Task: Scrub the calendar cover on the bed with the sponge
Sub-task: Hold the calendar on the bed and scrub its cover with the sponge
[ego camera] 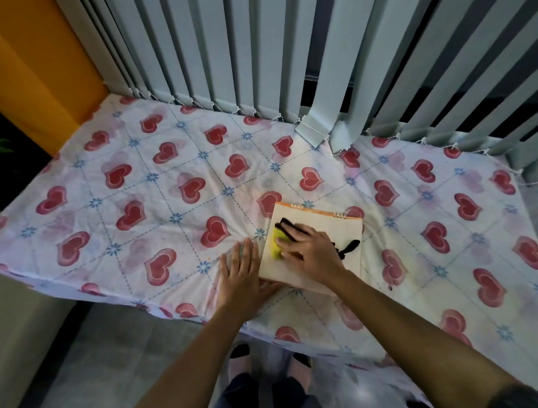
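A cream calendar cover (331,231) with spiral rings along its orange far edge lies flat on the bed, near the front edge. Thick black marks run across it. My right hand (310,248) presses a yellow sponge (277,245) onto the cover's left part, fingers over a black mark; most of the sponge is hidden under the fingers. My left hand (241,272) lies flat on the sheet beside the cover's left edge, fingers spread, its thumb touching the cover's near left corner.
The bed sheet (155,191) is white with red hearts and blue flowers. Grey vertical blinds (253,55) hang along the far side, two slats resting on the bed. An orange wall (27,70) stands at left. My feet and grey floor (120,361) show below.
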`<action>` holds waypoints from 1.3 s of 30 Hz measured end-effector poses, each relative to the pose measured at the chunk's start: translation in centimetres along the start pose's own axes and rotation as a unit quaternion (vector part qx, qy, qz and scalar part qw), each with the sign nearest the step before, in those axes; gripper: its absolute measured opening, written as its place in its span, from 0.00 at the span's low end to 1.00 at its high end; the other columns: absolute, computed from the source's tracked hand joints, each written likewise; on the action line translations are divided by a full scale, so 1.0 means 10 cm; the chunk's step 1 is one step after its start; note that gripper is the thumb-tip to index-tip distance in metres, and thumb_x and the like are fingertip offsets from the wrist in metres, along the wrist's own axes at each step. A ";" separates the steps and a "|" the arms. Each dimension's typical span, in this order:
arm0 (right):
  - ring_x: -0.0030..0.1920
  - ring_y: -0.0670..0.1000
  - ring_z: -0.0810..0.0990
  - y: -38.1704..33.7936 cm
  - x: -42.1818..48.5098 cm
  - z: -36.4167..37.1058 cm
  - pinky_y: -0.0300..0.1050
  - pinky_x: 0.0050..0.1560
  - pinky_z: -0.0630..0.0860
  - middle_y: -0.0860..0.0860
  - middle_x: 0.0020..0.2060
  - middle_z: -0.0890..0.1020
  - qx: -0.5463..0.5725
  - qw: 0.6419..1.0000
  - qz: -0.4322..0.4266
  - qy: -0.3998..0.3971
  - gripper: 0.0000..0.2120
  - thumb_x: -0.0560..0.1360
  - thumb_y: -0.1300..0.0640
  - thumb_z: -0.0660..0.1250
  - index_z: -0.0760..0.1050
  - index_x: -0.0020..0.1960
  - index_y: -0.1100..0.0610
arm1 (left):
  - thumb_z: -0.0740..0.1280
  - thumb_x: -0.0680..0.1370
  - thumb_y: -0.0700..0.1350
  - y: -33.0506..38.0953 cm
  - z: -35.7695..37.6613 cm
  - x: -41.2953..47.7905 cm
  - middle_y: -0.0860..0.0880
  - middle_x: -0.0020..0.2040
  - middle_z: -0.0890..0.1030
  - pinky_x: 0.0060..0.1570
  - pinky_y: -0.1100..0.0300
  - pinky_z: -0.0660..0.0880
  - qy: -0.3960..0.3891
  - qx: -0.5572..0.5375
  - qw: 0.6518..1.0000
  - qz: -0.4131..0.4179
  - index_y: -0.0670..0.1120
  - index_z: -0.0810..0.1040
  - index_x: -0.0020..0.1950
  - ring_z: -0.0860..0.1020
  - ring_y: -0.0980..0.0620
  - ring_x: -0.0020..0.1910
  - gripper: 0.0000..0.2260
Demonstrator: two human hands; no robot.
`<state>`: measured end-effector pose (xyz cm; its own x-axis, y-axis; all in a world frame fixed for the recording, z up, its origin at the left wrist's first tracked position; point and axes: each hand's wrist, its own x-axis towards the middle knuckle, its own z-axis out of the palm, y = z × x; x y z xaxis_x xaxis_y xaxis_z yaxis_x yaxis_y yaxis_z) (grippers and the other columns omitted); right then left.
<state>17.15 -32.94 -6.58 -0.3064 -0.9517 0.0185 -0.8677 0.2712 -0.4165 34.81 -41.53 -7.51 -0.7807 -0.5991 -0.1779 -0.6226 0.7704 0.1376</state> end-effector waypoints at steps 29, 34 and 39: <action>0.69 0.52 0.69 0.34 -0.95 -0.17 0.49 0.52 0.70 0.43 0.71 0.67 -0.092 0.993 -0.066 0.042 0.16 0.78 0.42 0.56 0.75 0.63 0.39 | 0.13 0.59 0.64 0.04 -0.04 0.08 0.50 0.77 0.35 0.69 0.31 0.39 -0.080 0.039 0.995 0.045 0.55 0.32 0.73 0.37 0.40 0.76 0.44; 0.60 0.59 0.76 0.54 -1.11 -0.31 0.52 0.45 0.75 0.46 0.70 0.70 -0.116 0.992 -0.048 0.031 0.14 0.76 0.48 0.66 0.77 0.61 0.43 | 0.34 0.76 0.65 0.07 -0.07 0.09 0.50 0.77 0.34 0.69 0.31 0.39 -0.096 0.044 0.994 0.041 0.55 0.31 0.72 0.36 0.41 0.76 0.28; 0.56 0.63 0.77 0.18 -0.80 -0.15 0.55 0.49 0.76 0.51 0.66 0.75 -0.082 0.993 -0.056 0.063 0.10 0.75 0.49 0.67 0.81 0.55 0.47 | 0.26 0.69 0.63 0.08 -0.08 0.10 0.52 0.73 0.29 0.69 0.30 0.41 -0.110 0.058 0.991 0.043 0.55 0.29 0.72 0.36 0.40 0.76 0.32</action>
<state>17.43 -24.61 -6.17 -0.2420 -0.9544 0.1746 -0.9479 0.1941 -0.2525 33.46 -41.71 -6.84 -0.7912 -0.4783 -0.3811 -0.5344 0.8437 0.0505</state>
